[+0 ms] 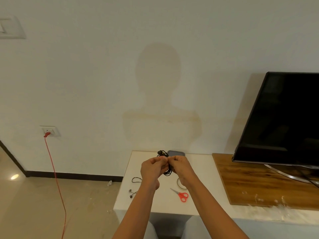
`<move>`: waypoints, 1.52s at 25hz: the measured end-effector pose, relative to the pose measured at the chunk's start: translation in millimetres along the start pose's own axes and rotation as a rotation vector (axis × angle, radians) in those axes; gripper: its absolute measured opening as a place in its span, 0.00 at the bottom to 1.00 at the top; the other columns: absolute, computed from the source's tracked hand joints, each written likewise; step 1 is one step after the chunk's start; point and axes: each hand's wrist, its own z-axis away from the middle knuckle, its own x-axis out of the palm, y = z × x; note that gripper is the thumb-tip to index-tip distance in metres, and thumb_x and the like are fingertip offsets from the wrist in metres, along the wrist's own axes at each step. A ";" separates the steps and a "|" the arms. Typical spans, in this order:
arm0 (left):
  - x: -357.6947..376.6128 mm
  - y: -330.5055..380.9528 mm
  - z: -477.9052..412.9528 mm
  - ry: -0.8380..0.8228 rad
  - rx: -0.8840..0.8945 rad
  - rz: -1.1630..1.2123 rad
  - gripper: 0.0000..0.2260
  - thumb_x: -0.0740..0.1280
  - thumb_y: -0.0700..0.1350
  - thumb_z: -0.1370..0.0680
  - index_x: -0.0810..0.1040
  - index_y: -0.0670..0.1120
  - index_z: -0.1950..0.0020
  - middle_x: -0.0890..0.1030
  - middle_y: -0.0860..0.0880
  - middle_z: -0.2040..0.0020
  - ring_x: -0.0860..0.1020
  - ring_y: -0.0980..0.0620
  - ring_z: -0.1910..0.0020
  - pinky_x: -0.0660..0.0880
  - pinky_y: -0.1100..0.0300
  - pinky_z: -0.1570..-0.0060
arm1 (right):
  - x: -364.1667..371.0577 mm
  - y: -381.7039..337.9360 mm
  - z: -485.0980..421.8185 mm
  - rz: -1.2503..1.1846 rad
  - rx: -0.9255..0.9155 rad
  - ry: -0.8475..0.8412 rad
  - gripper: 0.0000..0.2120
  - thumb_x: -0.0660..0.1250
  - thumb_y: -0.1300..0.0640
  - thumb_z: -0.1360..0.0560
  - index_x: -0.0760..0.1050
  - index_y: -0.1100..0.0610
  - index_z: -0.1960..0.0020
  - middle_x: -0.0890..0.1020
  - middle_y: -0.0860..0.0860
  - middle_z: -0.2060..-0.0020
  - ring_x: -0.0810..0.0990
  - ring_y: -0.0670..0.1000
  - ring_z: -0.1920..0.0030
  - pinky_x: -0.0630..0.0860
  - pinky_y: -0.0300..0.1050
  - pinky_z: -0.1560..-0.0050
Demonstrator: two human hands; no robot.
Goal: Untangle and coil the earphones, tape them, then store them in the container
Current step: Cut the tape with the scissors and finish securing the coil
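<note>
Earphones: the earphones are a tangled bundle of thin black cable. Several strands hang in a narrow loop below the fingers, and a knot of cable with dark bud ends sticks up above them, near the middle of the frame.
Position: the bundle is held up over the white tabletop, squeezed between the two hands, in front of the container.
Left hand: the left hand has its fingers curled, with the fingertips pinching the left side of the bundle.
Right hand: the right hand is also curled and grips the right side of the bundle. Its knuckles nearly meet those of the left hand.
Container: the grey container has rounded corners and lies at the far edge of the tabletop, just behind the hands.
Loose cable: a loose cable with two small buds lies on the tabletop, lower left of the left hand. The left forearm hides part of it, so I cannot tell whether it joins the held bundle.
Tape: the tape roll lies flat below the right wrist, which partly covers it.
Scissors: the red-handled scissors lie just below the tape.
Right of frame: a dark television stands on a wooden board.
</note>
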 end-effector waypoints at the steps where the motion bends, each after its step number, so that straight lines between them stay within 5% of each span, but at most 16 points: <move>1: -0.3 -1.2 0.8 0.005 0.006 -0.013 0.04 0.72 0.33 0.28 0.82 0.38 0.55 0.85 0.40 0.57 0.85 0.44 0.58 0.81 0.57 0.57 | 0.5 1.9 0.4 -0.010 0.010 0.019 0.08 0.63 0.66 0.26 0.80 0.65 0.58 0.79 0.55 0.67 0.75 0.48 0.66 0.72 0.38 0.64; 4: -1.7 -2.6 3.0 0.002 0.033 -0.077 0.05 0.72 0.34 0.29 0.81 0.38 0.54 0.85 0.40 0.57 0.85 0.45 0.59 0.82 0.58 0.58 | -2.0 3.6 3.5 0.010 -0.006 0.091 0.05 0.67 0.64 0.27 0.81 0.61 0.60 0.82 0.52 0.67 0.79 0.48 0.64 0.75 0.38 0.60; 9: -6.4 7.6 2.9 -0.067 0.032 -0.090 0.13 0.74 0.35 0.29 0.75 0.37 0.48 0.84 0.38 0.54 0.85 0.44 0.58 0.82 0.58 0.59 | -11.5 -6.9 6.2 -0.031 0.015 0.021 0.02 0.70 0.64 0.28 0.81 0.63 0.57 0.81 0.52 0.70 0.77 0.42 0.73 0.71 0.32 0.69; 15: -8.5 23.6 6.2 -0.168 -0.039 0.062 0.11 0.66 0.41 0.24 0.77 0.34 0.47 0.85 0.37 0.56 0.85 0.42 0.55 0.81 0.54 0.53 | -11.6 -16.5 13.7 0.072 -0.253 0.047 0.04 0.74 0.61 0.31 0.84 0.61 0.58 0.85 0.57 0.63 0.83 0.53 0.60 0.78 0.41 0.58; 20: -9.3 29.3 7.7 -0.059 -0.008 0.060 0.12 0.58 0.41 0.23 0.77 0.36 0.47 0.84 0.35 0.58 0.84 0.41 0.61 0.82 0.53 0.59 | -4.1 -17.8 22.1 0.234 -0.362 0.100 0.06 0.76 0.59 0.33 0.85 0.55 0.56 0.86 0.52 0.61 0.84 0.48 0.59 0.77 0.35 0.58; 25: -8.0 32.8 11.4 -0.016 0.039 0.006 0.09 0.61 0.39 0.23 0.79 0.39 0.50 0.85 0.38 0.59 0.84 0.43 0.62 0.82 0.56 0.63 | -2.1 -14.6 26.2 0.215 -0.413 0.103 0.07 0.77 0.55 0.33 0.84 0.44 0.59 0.85 0.50 0.62 0.83 0.47 0.60 0.78 0.37 0.59; 31: -9.3 23.2 5.2 -0.025 0.060 -0.038 0.09 0.66 0.41 0.23 0.80 0.35 0.51 0.85 0.39 0.60 0.85 0.42 0.60 0.83 0.55 0.58 | -2.9 -10.9 26.0 0.180 -0.425 0.102 0.06 0.70 0.59 0.27 0.86 0.50 0.57 0.85 0.49 0.63 0.81 0.41 0.61 0.74 0.30 0.61; 35: -10.3 18.1 3.3 -0.037 0.040 -0.031 0.09 0.72 0.42 0.26 0.83 0.35 0.54 0.85 0.37 0.59 0.85 0.41 0.59 0.82 0.57 0.60 | -1.3 -5.0 22.8 0.191 -0.417 0.124 0.09 0.69 0.58 0.26 0.85 0.49 0.61 0.84 0.51 0.67 0.80 0.48 0.64 0.75 0.40 0.63; 38: -9.5 16.1 1.5 -0.021 -0.043 0.008 0.11 0.75 0.43 0.29 0.83 0.34 0.56 0.85 0.37 0.60 0.85 0.41 0.60 0.82 0.59 0.63 | 1.4 -0.2 23.0 0.162 -0.408 0.119 0.08 0.69 0.59 0.26 0.85 0.52 0.62 0.84 0.50 0.68 0.79 0.45 0.66 0.75 0.38 0.64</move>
